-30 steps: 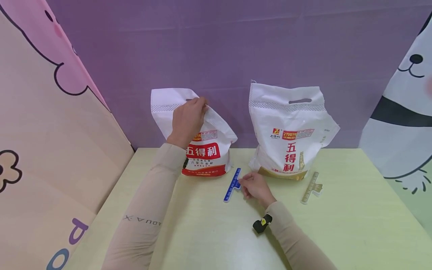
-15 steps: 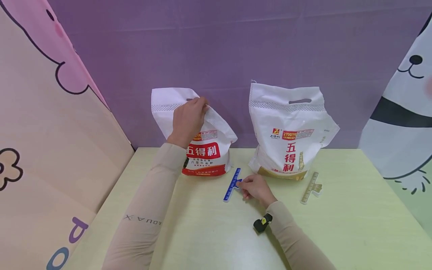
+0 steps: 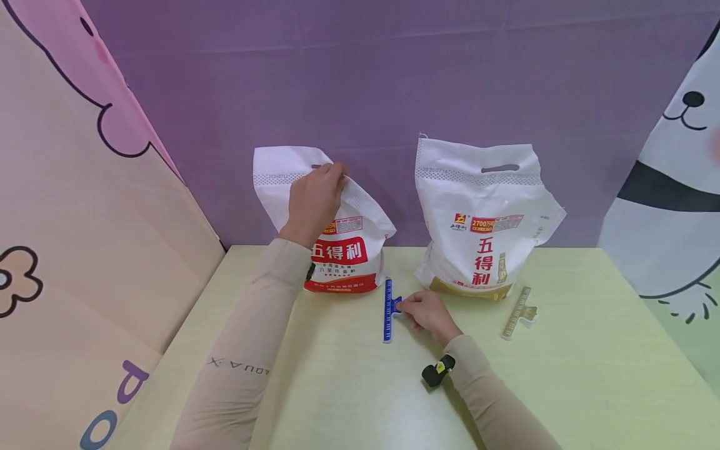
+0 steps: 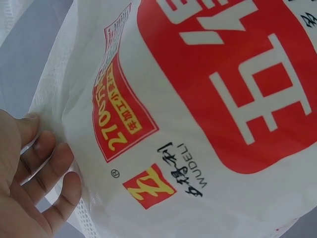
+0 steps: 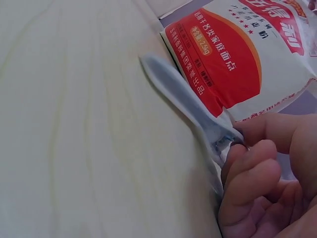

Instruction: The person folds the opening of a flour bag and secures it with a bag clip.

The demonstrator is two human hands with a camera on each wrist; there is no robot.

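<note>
In the head view, a white flour bag with red print (image 3: 339,251) stands at the back of the table, left of centre. My left hand (image 3: 315,201) pinches its upper part just below the handle slot. The left wrist view has the thumb and curled fingers (image 4: 52,178) at the edge of the bag (image 4: 208,124). My right hand (image 3: 430,312) pinches the handle of a blue sealing clip (image 3: 388,312) between thumb and fingers. Seen from the right wrist, the clip (image 5: 181,94) is tilted on edge near the bag's base; the fingers partly cover its handle.
A second white flour bag, with gold trim (image 3: 486,219), stands right of the first. A gold sealing clip (image 3: 516,314) lies on the pale table (image 3: 349,387) before it. A purple backdrop (image 3: 360,75) rises behind, and printed panels (image 3: 658,206) flank the table.
The blue clip has turned from slanted to nearly straight front-to-back and shifted slightly, with my right hand's fingers on it. My left hand and the bags have hardly moved.
</note>
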